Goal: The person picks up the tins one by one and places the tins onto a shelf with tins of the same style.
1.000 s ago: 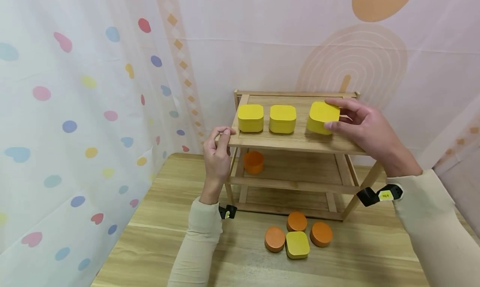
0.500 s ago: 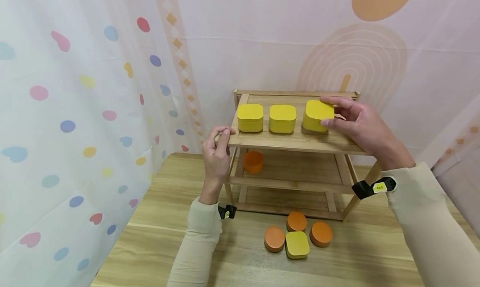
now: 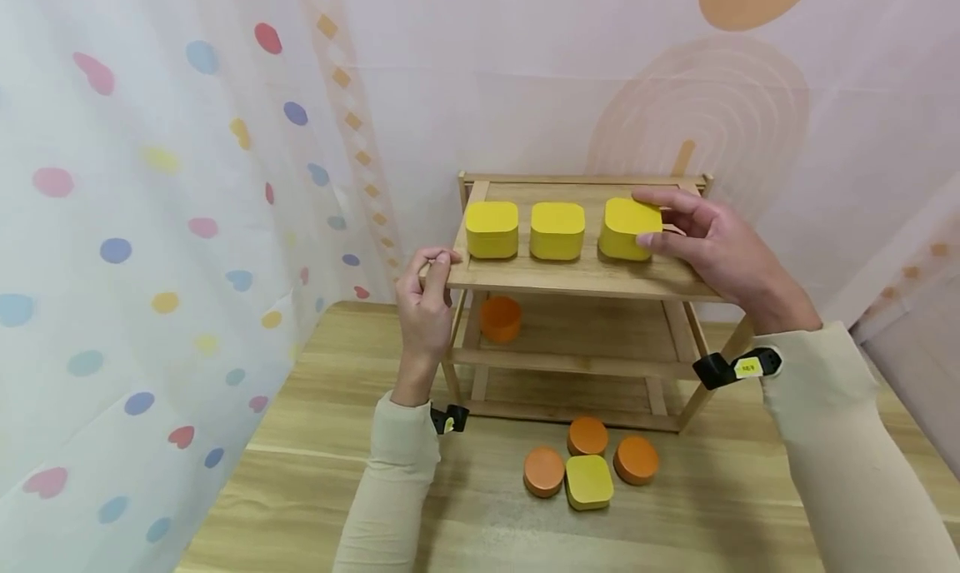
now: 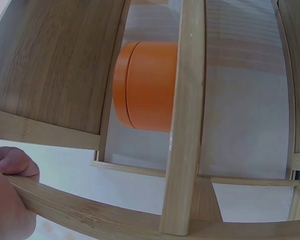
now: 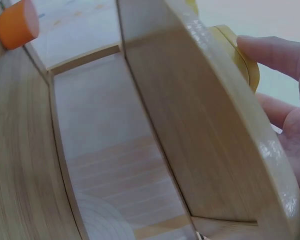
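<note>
Thumb and fingers of my right hand (image 3: 723,244) pinch the rightmost yellow rounded-square box (image 3: 628,228) at the top board of a wooden rack (image 3: 577,280). In the right wrist view, this yellow box (image 5: 235,55) shows past the board's edge, a fingertip on its lid. To its left stand two matching boxes, a middle one (image 3: 557,231) and a left one (image 3: 492,230), lids on. My left hand (image 3: 426,306) grips the front left corner of the top board, thumb uppermost. On the shelf below sits an orange round box (image 3: 500,320), its lid visible in the left wrist view.
Before the rack, on the wood-grain table (image 3: 315,473), lie a yellow square lid-like piece (image 3: 589,481) and three orange round ones, left (image 3: 543,471), back (image 3: 587,436) and right (image 3: 636,460). A patterned curtain (image 3: 540,98) hangs close behind.
My right hand has moved the yellow box left, closer to the middle box, and down toward the board. My left hand keeps its grip on the corner. The head view has shifted slightly.
</note>
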{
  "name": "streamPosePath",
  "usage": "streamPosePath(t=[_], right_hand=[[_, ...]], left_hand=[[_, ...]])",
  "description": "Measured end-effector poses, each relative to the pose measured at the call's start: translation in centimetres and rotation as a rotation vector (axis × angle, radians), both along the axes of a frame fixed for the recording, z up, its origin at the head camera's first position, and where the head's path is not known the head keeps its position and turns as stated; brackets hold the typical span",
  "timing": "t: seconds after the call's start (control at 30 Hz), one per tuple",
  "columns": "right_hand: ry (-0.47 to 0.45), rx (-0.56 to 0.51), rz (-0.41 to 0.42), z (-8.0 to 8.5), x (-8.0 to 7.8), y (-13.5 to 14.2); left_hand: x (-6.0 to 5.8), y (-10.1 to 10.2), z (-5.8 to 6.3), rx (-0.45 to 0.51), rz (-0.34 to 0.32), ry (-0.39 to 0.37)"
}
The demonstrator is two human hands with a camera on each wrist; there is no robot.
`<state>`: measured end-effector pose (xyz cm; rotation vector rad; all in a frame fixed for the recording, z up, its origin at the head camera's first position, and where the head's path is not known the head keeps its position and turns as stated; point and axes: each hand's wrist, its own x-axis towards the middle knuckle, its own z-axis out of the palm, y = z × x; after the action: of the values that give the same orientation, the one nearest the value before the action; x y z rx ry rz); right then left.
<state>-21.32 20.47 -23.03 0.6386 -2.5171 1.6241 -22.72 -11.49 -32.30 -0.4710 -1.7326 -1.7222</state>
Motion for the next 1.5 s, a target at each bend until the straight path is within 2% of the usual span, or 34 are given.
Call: streamPosePath(t=[0.2, 0.63, 1.23, 1.5], right_hand=[[-0.022, -0.011, 0.016, 0.23, 0.22, -0.16], [-0.103, 0.060, -0.019, 0.34, 0.17, -0.61], [-0.081, 0.066, -0.021, 0.18, 0.06, -0.95], [-0.072, 0.037, 0.013, 0.23, 0.04, -0.91]], left_hand=[[0.13, -0.13, 0.25, 0.003, 0.002, -0.008], [0.30, -0.42, 0.15, 0.008, 0.019, -0.016], [0.29, -0.58, 0.13, 0.009, 0.026, -0.027], [0.27, -0.51, 0.19, 0.014, 0.021, -0.015]])
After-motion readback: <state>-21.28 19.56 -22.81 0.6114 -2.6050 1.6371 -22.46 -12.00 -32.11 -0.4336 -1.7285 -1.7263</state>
